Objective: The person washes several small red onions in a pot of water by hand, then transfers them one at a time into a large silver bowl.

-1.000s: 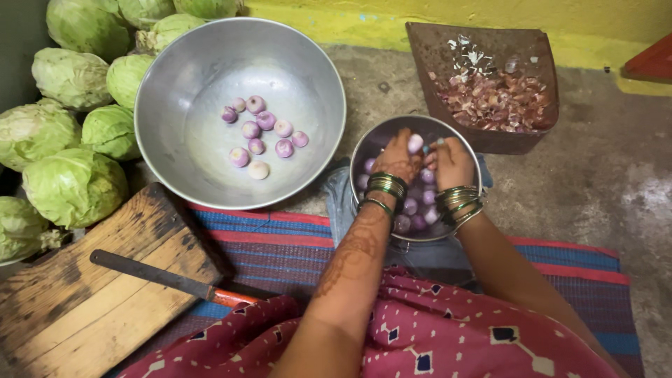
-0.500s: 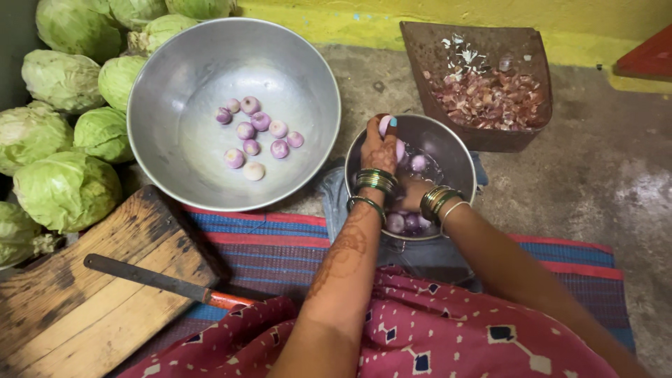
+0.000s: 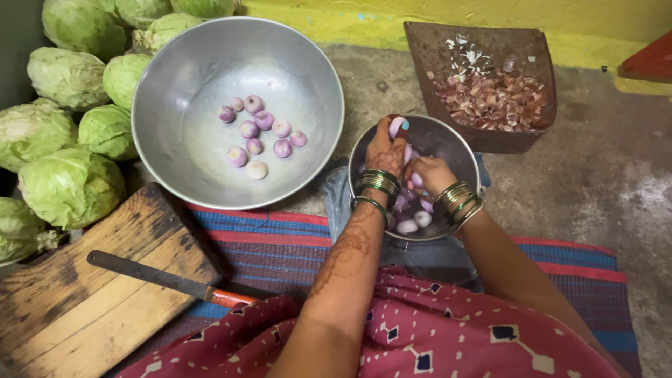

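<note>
Fingers of left hand (image 3: pixel 387 148) pinch a peeled onion (image 3: pixel 397 127) over the small bowl's rim (image 3: pixel 364 143); right hand (image 3: pixel 428 173) unclear.

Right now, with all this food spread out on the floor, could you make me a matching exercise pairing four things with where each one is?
Things:
1. long dark-bladed knife with orange handle
2. pale green round cabbages
3. dry reddish onion peels
4. peeled purple onion in the left hand

Places:
A. in the rusty brown metal tray
B. piled at the left of the big steel bowl
C. lying on the wooden chopping board
D. raised over the small steel bowl

Pairs: 1-C, 2-B, 3-A, 4-D
</note>
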